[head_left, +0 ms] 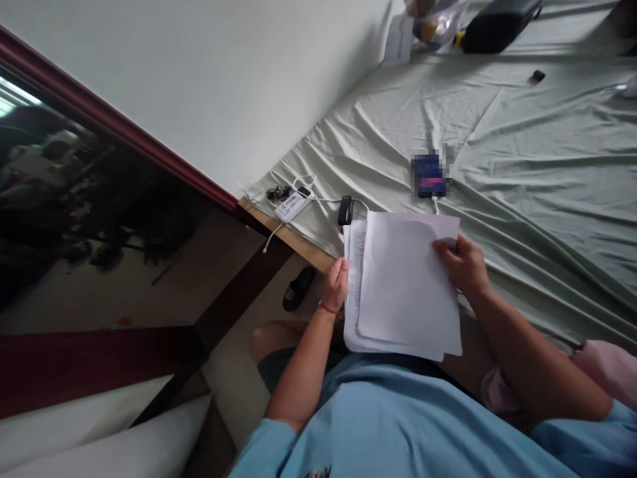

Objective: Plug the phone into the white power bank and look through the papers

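Observation:
I hold a stack of white paper sheets above my lap at the edge of a bed. My left hand, with a red band at the wrist, grips the stack's left edge, fingers closed on it. My right hand pinches the upper right corner of the top sheet, which is blank and lifted slightly off the printed sheets beneath.
The bed's pale green sheet spreads ahead. On it lie a dark phone, a white power strip with cables, a small black adapter and a black bag at the far end. A black slipper rests on the floor.

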Tool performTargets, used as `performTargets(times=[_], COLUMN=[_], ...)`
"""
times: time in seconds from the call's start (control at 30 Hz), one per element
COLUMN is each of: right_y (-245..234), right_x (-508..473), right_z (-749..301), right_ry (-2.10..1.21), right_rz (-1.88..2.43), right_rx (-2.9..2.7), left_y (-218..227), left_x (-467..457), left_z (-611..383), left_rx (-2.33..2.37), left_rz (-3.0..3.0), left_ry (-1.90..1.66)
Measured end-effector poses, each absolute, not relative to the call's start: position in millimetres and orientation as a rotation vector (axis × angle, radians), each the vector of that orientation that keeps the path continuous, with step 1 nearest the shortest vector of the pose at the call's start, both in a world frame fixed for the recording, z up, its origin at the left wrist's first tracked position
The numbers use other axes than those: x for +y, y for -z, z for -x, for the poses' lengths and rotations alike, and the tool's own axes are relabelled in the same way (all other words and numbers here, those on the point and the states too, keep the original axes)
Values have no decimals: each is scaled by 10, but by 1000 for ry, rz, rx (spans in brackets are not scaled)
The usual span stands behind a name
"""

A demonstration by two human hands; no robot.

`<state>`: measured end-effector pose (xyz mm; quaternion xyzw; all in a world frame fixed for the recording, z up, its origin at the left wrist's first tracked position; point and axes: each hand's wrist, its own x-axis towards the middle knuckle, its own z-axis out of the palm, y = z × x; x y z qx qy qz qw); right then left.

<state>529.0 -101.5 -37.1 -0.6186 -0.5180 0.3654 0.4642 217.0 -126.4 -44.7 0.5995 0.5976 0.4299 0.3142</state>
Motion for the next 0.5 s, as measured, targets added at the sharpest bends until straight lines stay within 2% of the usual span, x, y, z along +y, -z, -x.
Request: performTargets(times=[0.5], right_y=[309], right_x=[-1045], right_z=[-5224], right_ry=[-1053], right_rz=[1401], right_rx=[-1214], left_y=[438], left_x=[-1287], left_z=[-2218], left_rx=[1534], left_rz=[-1413], left_ry=[-1194])
